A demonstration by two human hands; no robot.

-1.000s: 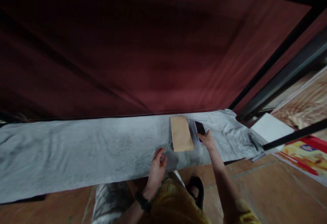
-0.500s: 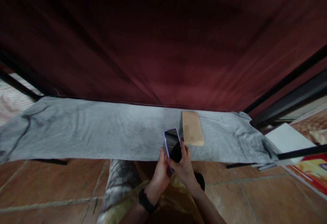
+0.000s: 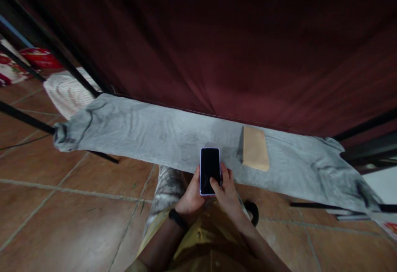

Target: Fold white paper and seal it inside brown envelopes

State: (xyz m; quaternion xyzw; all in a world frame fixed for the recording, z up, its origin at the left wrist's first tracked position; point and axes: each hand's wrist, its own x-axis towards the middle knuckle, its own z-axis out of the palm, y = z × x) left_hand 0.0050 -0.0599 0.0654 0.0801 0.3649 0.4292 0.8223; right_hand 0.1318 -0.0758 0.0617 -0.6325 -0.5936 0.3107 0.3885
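Observation:
Both hands hold a smartphone (image 3: 210,166) with a dark screen and a pale purple case, near the front edge of the cloth-covered shelf. My left hand (image 3: 192,193) wraps the phone's lower left side; a black band circles that wrist. My right hand (image 3: 226,189) grips the lower right side, its thumb lying over the lower part of the screen. The fingers behind the phone are hidden. To the right of the phone, a flat brown paper packet (image 3: 255,148) rests on the grey cloth (image 3: 161,129), apart from both hands.
A dark red curtain (image 3: 217,69) hangs behind the shelf. Black metal bars (image 3: 74,69) frame its ends. A striped cloth (image 3: 68,92) and a red container (image 3: 41,58) lie at the left. Tiled floor (image 3: 77,222) shows below, with a dark shoe (image 3: 252,212).
The view has swung left, so the shelf and packet appear further right. The phone now stands straighter and faces me, and my right thumb has come onto its screen.

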